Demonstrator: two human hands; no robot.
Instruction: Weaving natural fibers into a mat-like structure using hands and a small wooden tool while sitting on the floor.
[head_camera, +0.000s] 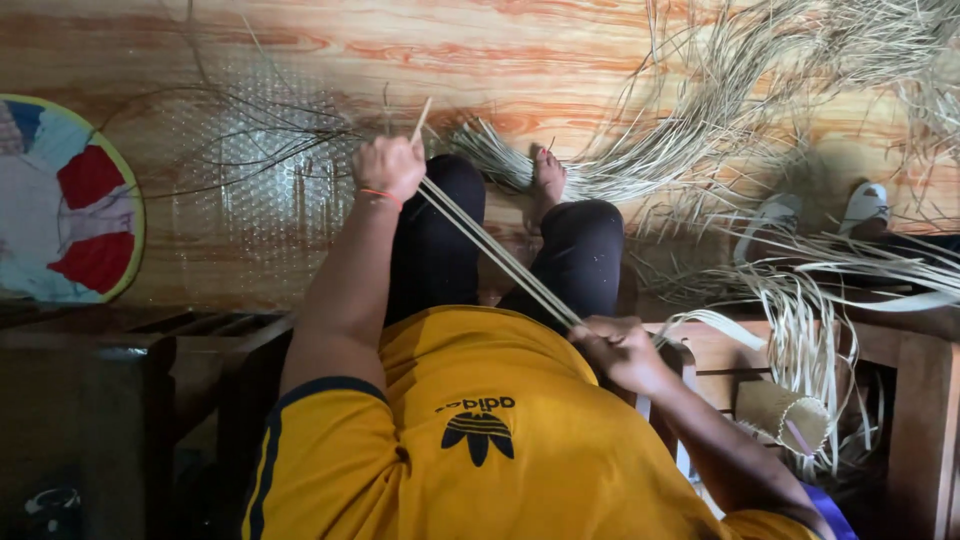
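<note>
Pale straw strips (497, 252) run taut in a slant between the two hands, crossing above the dark-trousered knees. The left hand (389, 166) is raised out in front, fist clamped round the far end of the strips, an orange band at its wrist. The right hand (620, 350) sits close to the yellow shirt (480, 440), fingers pinched on the near end. The hands are well apart. Loose straw (720, 120) lies heaped on the wooden floor (500, 50) past a bare foot (548, 172), and a small woven piece (785, 415) sits to the right
</note>
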